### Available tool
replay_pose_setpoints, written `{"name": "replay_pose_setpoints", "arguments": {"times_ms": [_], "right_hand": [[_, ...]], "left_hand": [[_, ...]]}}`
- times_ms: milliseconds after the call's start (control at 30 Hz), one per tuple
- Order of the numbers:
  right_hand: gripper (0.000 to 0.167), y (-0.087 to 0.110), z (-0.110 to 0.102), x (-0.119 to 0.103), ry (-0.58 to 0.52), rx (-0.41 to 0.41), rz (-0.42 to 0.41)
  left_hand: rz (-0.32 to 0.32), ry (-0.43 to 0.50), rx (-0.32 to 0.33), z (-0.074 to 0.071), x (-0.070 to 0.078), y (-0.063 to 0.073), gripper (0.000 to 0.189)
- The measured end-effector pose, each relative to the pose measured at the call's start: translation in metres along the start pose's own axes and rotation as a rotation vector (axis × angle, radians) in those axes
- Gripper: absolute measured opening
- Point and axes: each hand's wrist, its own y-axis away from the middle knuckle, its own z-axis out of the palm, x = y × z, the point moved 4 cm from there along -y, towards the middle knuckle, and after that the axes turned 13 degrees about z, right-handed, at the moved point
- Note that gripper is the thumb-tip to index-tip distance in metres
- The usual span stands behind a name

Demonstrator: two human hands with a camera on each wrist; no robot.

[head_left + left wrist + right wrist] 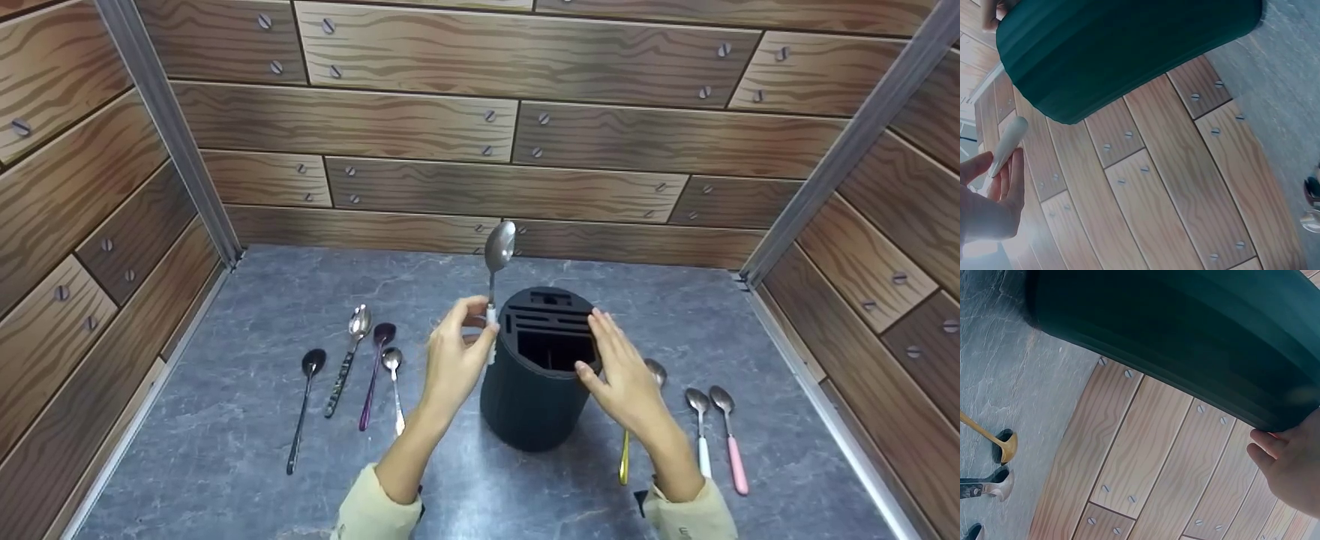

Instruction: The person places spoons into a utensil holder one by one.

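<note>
A dark green, nearly black round utensil holder (534,409) stands upright on the table, its slotted top facing up. My left hand (455,360) pinches a spoon (500,246) by its white handle (1009,138), bowl upward, beside the holder's upper left edge. The spoon is outside the openings. With fingers extended, my right hand (624,375) touches the right side of the holder's rim; in the right wrist view its fingertips (1264,444) meet the holder wall (1174,343).
Left on the grey table (247,420) lie a black spoon (306,397), a pattern-handled spoon (345,375), a purple spoon (373,382) and a small silver spoon (394,382). At right are a yellow-handled spoon (625,457), a white-handled spoon (702,435) and a pink-handled spoon (733,442).
</note>
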Motion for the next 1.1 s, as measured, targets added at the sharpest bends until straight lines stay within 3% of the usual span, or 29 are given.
{"name": "replay_pose_setpoints", "arguments": {"times_ms": [267,667,867,1100], "right_hand": [[0.065,0.001,0.001,0.000,-0.013,-0.016,0.022],[0.066,0.001,0.002,-0.001,-0.016,-0.018,0.024],[0.066,0.001,0.002,0.000,-0.023,-0.013,0.019],[0.066,0.001,0.001,-0.001,-0.040,-0.014,0.029]], "left_hand": [[0.063,0.042,0.004,0.013,0.006,-0.005,0.027],[0.077,0.130,0.006,0.030,-0.001,0.003,0.027],[0.119,0.064,0.005,0.034,-0.005,0.002,0.027],[0.136,-0.022,-0.054,0.042,-0.011,0.009,0.024]]}}
